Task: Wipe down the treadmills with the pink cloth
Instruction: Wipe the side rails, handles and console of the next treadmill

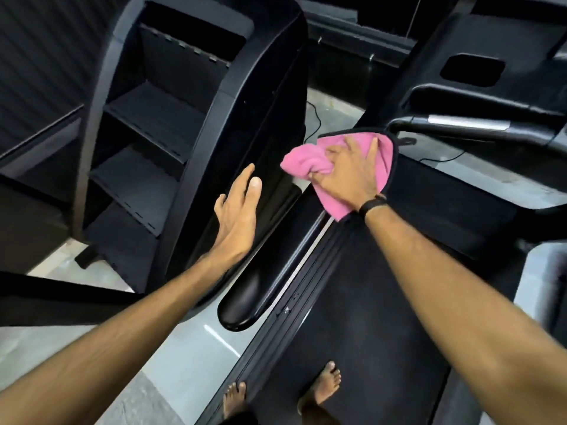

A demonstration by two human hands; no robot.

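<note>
Pressing pink cloth (385, 167) on treadmill (352, 332), right hand (346, 176); left hand (237, 216) flat.

Bare forearms, bare feet (322, 384), and a black wristband (372, 206) on the right wrist.

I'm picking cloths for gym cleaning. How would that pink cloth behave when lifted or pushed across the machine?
The pink cloth is probably floppy: it bunches into folds beside the right hand and drapes over the black treadmill housing. It looks light, since a corner hangs unsupported. Its fuzzy surface suggests it would drag rather than slide on its own.
</note>
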